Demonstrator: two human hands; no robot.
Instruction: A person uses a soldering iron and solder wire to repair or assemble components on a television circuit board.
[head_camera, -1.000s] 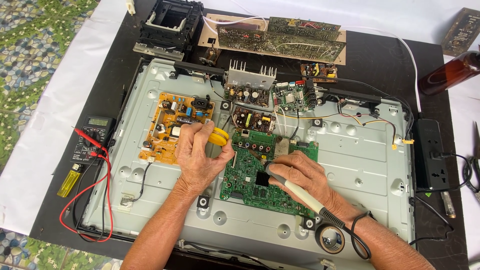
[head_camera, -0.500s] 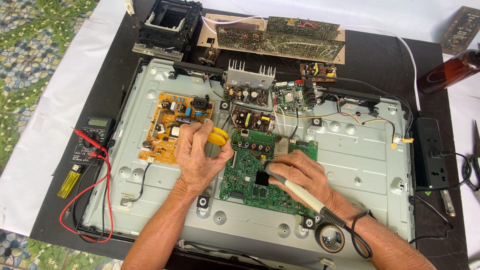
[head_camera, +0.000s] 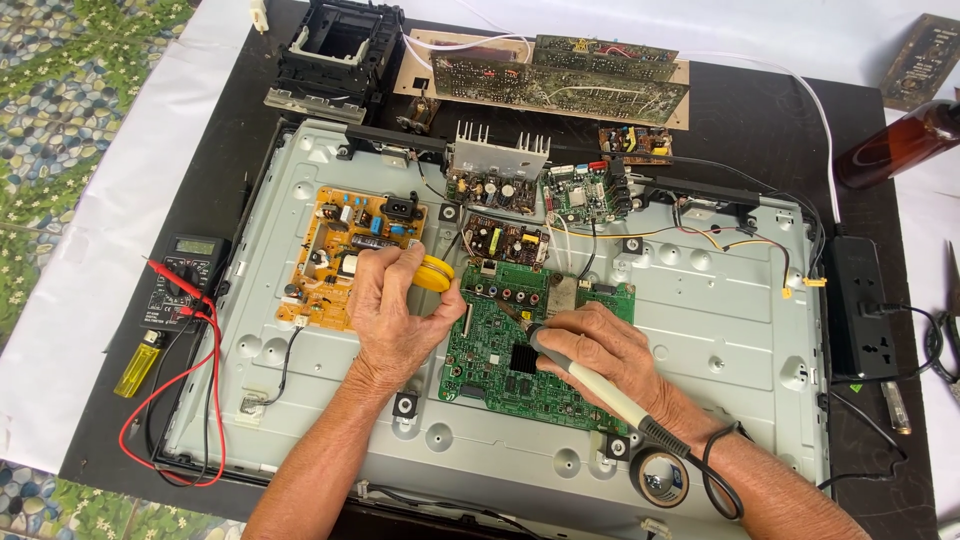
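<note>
My right hand (head_camera: 600, 350) has its grip clamped on the soldering iron (head_camera: 590, 380), tip down on the green board (head_camera: 500, 350) mid-panel. My left hand (head_camera: 390, 310) is closed around a yellow tool (head_camera: 436, 273) — the soldering looks underway, not finished, with the board's connectors mostly bare.

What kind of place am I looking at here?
Most likely an electronics repair bench. A flat screen's metal back panel lies open with its circuit boards bare, the right hand holds a soldering iron over the green board, and a multimeter sits alongside.
</note>
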